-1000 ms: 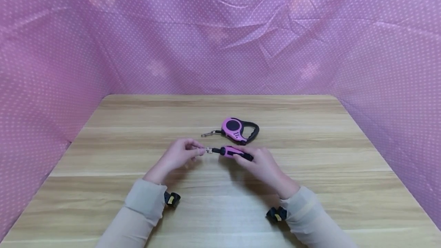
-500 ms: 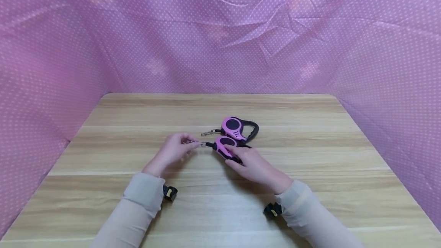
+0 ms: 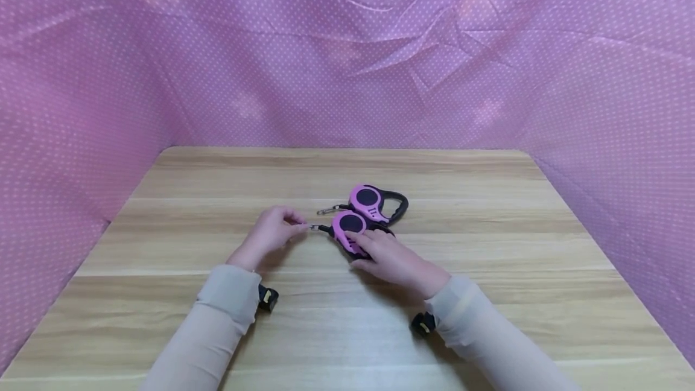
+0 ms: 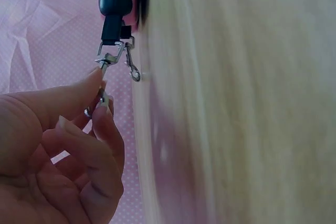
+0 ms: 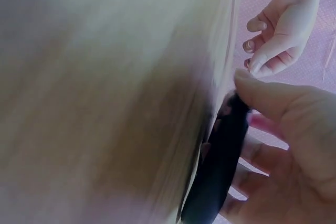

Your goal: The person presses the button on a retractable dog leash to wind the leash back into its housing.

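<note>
Two retractable dog leashes, pink with black, are near the table's middle. My left hand (image 3: 269, 235) pinches the metal snap hook (image 4: 104, 65) of the nearer leash (image 3: 349, 223) between thumb and fingers. The body of that same leash is held by my right hand (image 3: 392, 260), which covers part of its casing and handle. In the right wrist view, the thumb and fingers lie on either side of the black handle (image 5: 223, 156). Just behind, the farther leash (image 3: 366, 197) lies flat, its loop handle to the right and its snap hook (image 3: 327, 210) to the left.
The wood-grain table (image 3: 163, 318) stretches out around both hands. Pink dotted cloth (image 3: 347, 77) hangs behind it and along both sides. A small black wrist camera (image 3: 267, 298) sits below the left cuff, another wrist camera (image 3: 422, 323) by the right.
The nearer leash has come down and slid left toward the table beside the farther one, turning from edge-on to its flat face up. Both hands moved left with it.
</note>
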Demonstrator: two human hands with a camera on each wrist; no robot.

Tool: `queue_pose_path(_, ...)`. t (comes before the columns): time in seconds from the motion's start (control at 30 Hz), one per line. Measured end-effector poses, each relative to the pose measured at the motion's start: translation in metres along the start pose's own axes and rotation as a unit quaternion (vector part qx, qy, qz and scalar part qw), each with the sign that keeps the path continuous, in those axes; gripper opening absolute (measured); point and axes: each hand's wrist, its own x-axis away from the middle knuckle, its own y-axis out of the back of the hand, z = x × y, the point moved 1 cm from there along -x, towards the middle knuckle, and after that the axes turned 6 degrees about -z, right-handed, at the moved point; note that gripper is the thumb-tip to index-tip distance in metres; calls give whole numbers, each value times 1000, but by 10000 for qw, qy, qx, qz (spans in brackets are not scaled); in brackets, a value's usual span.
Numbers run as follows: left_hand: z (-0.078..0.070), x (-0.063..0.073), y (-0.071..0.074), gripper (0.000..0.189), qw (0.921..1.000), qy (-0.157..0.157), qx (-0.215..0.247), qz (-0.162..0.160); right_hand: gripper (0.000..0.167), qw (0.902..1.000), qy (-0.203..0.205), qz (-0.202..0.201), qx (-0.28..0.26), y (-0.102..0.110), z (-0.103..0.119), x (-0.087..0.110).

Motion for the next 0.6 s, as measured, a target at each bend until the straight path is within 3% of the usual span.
queue_pose_path(0.3, 4, -3, -1, 16, 9974, -187, -686, 70, 62, 9991, 171, 132, 375, 1, -2, 2)
queue_pose_path(0.47, 4, -2, 0, 17, 9971, -248, -698, 144, 65, 9989, 128, 96, 430, 4, -3, 3)
queue_pose_path(0.6, 3, -1, 2, 20, 9976, -201, -622, 219, 66, 9999, 26, -61, 148, 13, -5, 3)
